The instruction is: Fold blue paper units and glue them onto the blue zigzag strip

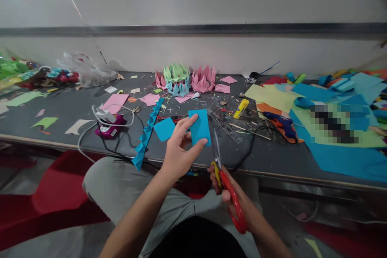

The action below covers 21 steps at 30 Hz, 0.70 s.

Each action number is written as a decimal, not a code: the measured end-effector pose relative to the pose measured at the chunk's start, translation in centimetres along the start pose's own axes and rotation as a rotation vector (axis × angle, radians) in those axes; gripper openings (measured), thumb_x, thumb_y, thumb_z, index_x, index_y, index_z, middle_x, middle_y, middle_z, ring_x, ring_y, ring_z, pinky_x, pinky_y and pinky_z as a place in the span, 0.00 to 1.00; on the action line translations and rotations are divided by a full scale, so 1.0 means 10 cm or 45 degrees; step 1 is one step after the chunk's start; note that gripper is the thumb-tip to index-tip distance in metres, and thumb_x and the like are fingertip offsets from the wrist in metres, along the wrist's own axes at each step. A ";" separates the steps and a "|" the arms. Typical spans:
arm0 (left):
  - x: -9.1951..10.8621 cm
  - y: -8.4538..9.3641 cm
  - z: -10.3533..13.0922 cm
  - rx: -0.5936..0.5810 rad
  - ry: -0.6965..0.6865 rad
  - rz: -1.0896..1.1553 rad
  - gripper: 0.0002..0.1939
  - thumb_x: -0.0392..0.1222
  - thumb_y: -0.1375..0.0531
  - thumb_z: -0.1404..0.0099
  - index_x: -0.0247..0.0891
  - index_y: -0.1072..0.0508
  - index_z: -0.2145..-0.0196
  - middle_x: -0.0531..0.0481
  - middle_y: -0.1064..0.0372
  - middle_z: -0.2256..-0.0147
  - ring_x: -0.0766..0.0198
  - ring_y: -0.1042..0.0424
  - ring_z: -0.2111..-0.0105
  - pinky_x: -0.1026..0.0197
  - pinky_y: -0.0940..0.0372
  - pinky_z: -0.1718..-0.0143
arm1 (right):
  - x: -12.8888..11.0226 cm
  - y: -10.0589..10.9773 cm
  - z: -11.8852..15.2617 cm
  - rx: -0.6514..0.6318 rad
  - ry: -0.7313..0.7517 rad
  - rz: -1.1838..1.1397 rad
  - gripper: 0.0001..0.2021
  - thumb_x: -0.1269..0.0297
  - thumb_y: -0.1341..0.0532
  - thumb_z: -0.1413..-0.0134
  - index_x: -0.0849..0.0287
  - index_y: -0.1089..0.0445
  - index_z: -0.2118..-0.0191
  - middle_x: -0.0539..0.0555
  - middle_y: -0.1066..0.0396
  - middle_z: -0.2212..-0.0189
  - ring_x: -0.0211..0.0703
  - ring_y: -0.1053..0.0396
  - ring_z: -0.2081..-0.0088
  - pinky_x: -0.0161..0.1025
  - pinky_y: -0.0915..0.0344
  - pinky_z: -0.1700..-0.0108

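Between the thumb and fingers of my left hand (181,147) is a blue paper rectangle (199,127), held up over the table's front edge. My right hand (223,185) grips scissors (217,153) with red and yellow handles. Their blades point up and lie just right of the paper, slightly apart from it. Left of my left hand lies another blue paper piece (164,129). Beside that, a folded blue paper strip with a zigzag edge (148,135) reaches past the table edge.
Folded paper crowns (204,79) stand at the back. A yellow glue stick (241,109), a clear ruler (225,127) and a blue glue gun (281,124) lie to the right, near coloured sheets (332,157). A purple power adapter (111,128) with cords sits left.
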State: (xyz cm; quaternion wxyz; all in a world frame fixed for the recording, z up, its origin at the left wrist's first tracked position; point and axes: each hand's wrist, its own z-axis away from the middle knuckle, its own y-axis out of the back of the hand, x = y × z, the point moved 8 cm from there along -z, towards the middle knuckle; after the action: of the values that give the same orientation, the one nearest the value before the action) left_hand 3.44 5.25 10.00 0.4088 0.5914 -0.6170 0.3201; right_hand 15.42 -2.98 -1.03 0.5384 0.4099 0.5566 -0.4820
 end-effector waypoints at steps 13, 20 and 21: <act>-0.08 0.01 0.08 0.101 0.015 -0.160 0.26 0.39 0.39 0.43 0.46 0.37 0.47 0.48 0.43 0.53 0.73 0.37 0.69 0.67 0.33 0.67 | 0.03 -0.06 -0.02 0.015 -0.126 -0.059 0.31 0.35 0.42 0.63 0.54 0.38 0.59 0.48 0.46 0.73 0.36 0.48 0.74 0.34 0.46 0.74; -0.09 -0.03 0.12 0.062 -0.036 -0.259 0.26 0.40 0.41 0.42 0.45 0.39 0.45 0.47 0.43 0.53 0.70 0.36 0.65 0.66 0.33 0.65 | 0.11 -0.04 0.01 0.007 -0.128 -0.074 0.32 0.34 0.43 0.63 0.54 0.38 0.56 0.50 0.45 0.71 0.37 0.46 0.72 0.34 0.43 0.72; -0.09 -0.03 0.12 0.059 -0.040 -0.266 0.26 0.40 0.41 0.41 0.45 0.39 0.45 0.47 0.43 0.53 0.70 0.36 0.65 0.66 0.33 0.65 | 0.11 -0.03 0.01 0.016 -0.138 -0.080 0.33 0.34 0.43 0.63 0.53 0.38 0.56 0.50 0.44 0.70 0.37 0.46 0.71 0.34 0.42 0.71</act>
State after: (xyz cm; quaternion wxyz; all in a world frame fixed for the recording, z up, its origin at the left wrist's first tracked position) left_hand 3.61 4.58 8.65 0.4163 0.6668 -0.5507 0.2806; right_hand 15.09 -3.22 -2.14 0.5497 0.3691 0.5361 -0.5236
